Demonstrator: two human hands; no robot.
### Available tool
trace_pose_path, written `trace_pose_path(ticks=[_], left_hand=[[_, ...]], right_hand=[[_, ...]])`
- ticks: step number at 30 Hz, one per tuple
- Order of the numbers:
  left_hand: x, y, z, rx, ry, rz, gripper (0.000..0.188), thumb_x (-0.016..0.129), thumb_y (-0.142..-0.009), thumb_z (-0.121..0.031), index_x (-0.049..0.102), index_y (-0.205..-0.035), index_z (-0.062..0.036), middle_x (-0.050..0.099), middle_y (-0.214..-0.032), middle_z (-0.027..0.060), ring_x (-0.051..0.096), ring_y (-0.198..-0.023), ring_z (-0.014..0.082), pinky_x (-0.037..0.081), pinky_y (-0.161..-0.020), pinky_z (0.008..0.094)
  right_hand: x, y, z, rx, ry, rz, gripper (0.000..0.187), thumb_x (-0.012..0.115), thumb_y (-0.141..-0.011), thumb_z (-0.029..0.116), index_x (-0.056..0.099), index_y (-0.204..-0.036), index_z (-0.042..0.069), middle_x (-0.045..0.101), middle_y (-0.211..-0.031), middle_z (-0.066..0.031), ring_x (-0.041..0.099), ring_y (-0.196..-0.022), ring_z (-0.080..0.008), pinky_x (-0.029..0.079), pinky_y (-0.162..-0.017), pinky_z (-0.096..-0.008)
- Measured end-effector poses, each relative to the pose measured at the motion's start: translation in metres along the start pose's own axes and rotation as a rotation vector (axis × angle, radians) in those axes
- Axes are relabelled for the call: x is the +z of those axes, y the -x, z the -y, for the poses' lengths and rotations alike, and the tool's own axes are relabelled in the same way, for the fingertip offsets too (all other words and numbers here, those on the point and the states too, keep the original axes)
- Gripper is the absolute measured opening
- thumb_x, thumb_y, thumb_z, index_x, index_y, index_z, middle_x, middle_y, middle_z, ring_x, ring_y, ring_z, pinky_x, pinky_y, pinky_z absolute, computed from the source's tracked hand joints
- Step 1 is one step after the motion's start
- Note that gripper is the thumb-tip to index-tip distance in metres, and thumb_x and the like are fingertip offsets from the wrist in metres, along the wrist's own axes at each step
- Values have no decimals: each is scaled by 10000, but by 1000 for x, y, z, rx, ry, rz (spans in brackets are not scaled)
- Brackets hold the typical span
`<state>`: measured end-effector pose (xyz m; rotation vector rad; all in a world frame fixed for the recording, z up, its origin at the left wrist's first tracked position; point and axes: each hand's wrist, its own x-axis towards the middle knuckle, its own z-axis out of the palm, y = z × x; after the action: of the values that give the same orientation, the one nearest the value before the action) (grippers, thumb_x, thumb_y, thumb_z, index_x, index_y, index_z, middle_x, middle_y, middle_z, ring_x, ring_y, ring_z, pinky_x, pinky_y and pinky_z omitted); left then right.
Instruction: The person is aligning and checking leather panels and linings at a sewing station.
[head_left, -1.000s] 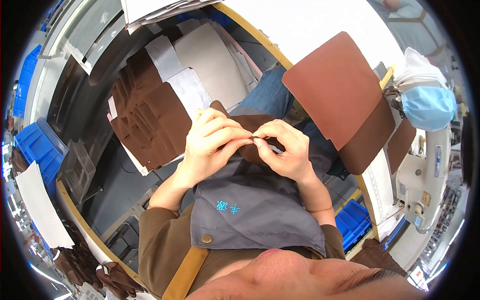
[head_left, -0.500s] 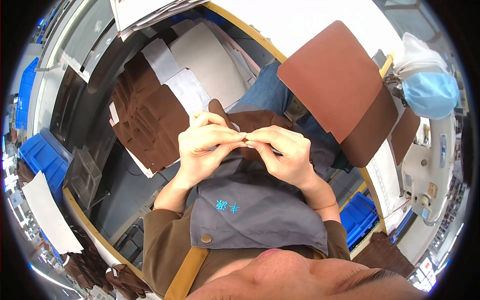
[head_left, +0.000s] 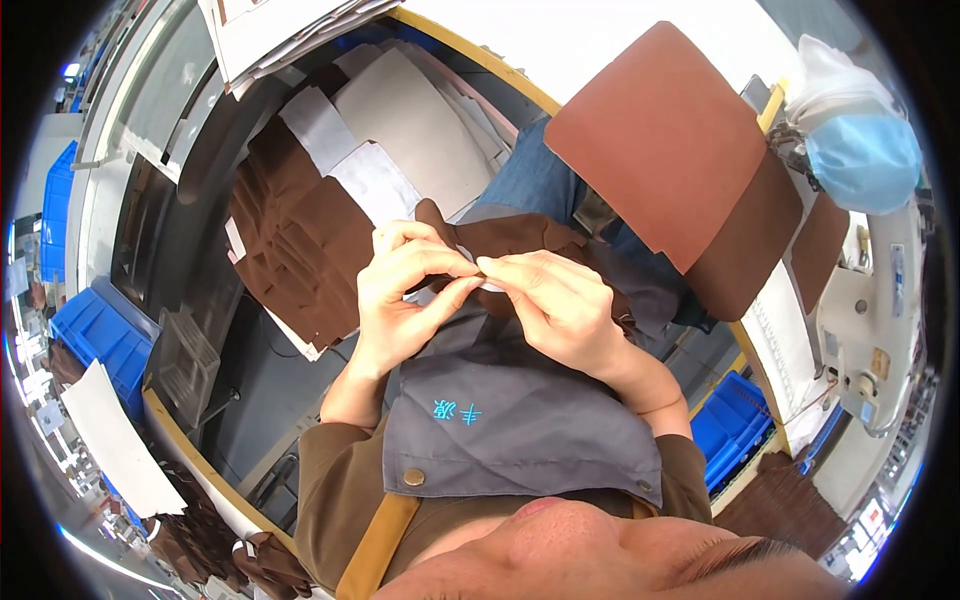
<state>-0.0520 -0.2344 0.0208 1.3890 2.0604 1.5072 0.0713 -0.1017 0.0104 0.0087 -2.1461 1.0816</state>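
Observation:
In front of my apron (head_left: 520, 420), both hands meet at their fingertips over my lap. My left hand (head_left: 405, 285) is closed, thumb and forefinger pinching at the edge of a brown piece of material (head_left: 432, 218), part of which rises behind the fingers. My right hand (head_left: 560, 305) is closed too, in a pinch right beside the left fingertips. A small whitish bit shows under the right fingertips; whether it is part of the brown piece I cannot tell. More brown material (head_left: 525, 238) lies across my lap behind the hands, partly hidden by them.
Brown cut pieces (head_left: 300, 235) and pale sheets (head_left: 400, 110) lie stacked ahead left. A large reddish-brown panel (head_left: 655, 140) rests at the white table's edge, right. Further right stands a pale machine (head_left: 860, 330) with a blue mask (head_left: 862, 160). Blue bins (head_left: 735, 425) sit at both sides.
The right fingertips have shifted slightly up and left over the left ones, and a whitish bit shows more beneath them. The view has shifted a little; both hands stay pinched.

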Motion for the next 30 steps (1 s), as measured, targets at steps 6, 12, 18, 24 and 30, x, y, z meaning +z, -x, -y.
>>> trace_pose_path(ticks=[6, 12, 18, 24, 30], left_hand=[[-2, 2, 0, 75, -149, -19, 196, 753, -620, -23, 674, -789, -85, 638, -758, -14, 513, -788, 180, 388, -756, 276], [-26, 6, 18, 25, -18, -292, 67, 620, -763, 6, 570, -796, -24, 610, -787, 57, 537, -804, 198, 416, -793, 349], [-52, 14, 39, -50, 106, -394, 65, 545, -890, -71, 511, -898, -16, 610, -794, 88, 597, -810, 166, 320, -1024, 436], [-52, 20, 53, -66, 266, -481, 52, 519, -910, -68, 502, -922, -21, 598, -786, 81, 584, -790, 152, 354, -1007, 422], [-51, 24, 61, -61, 345, -502, 68, 530, -908, -82, 499, -933, -28, 595, -795, 89, 578, -787, 165, 363, -1002, 441]], right_hand=[[5, 3, -4, -71, 80, -23, 273, 641, -725, -25, 599, -995, -21, 631, -777, -118, 629, -681, -245, 511, -643, -314], [-19, 15, -21, 224, 147, 251, 188, 697, -737, 134, 617, -884, 48, 603, -660, -80, 581, -584, -230, 455, -580, -318], [-56, 25, -30, 642, -33, 383, 122, 708, -756, 99, 648, -811, 8, 589, -622, -71, 529, -544, -115, 398, -516, -244], [-53, 36, -39, 684, -416, 76, 108, 700, -769, 56, 665, -851, -6, 647, -741, -30, 563, -662, -77, 441, -615, -213], [-48, 41, -39, 761, -566, -25, 102, 701, -787, 78, 675, -857, 8, 636, -722, -6, 537, -661, -46, 428, -614, -202]])
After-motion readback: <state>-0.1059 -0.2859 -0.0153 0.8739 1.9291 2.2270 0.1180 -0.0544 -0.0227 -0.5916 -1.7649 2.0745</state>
